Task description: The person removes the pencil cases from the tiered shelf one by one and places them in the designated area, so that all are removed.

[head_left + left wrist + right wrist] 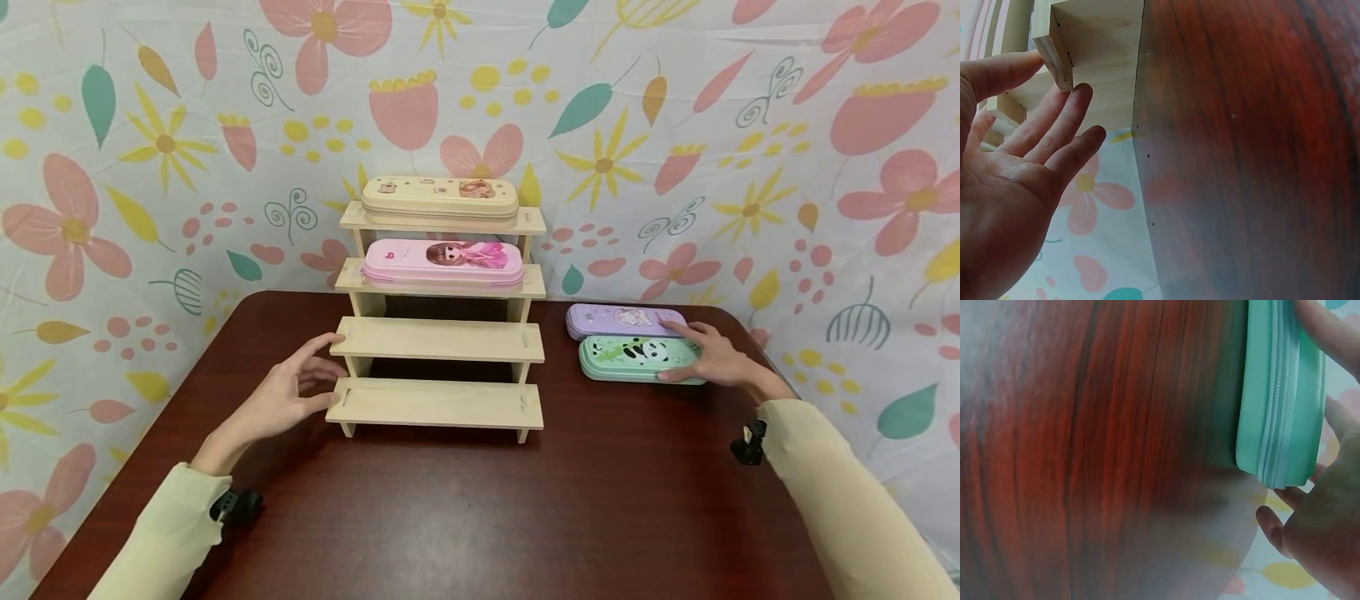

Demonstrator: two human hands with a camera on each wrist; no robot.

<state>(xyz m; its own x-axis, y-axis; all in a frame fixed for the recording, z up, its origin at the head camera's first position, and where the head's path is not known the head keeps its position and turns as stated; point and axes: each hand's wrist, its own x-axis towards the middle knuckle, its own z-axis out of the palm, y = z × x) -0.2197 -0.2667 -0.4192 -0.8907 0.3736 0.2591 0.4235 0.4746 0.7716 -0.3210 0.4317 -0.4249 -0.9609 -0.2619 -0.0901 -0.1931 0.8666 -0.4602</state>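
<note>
Head view: left fingers (318,342) spread against rack (441,340), right fingers (684,330) wide across green case (632,360).

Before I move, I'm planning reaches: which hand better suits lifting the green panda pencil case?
Probably the right hand, at the green panda pencil case; the left hand is farther off, at the tiered wooden shelf.

Pink doll-print case (444,262), cream case (439,201), lt-purple case (611,318) & green panda-print case (630,354) are contrasting w/ dk-red tbl (480,508) & pastel floral backdrop (675,125).
</note>
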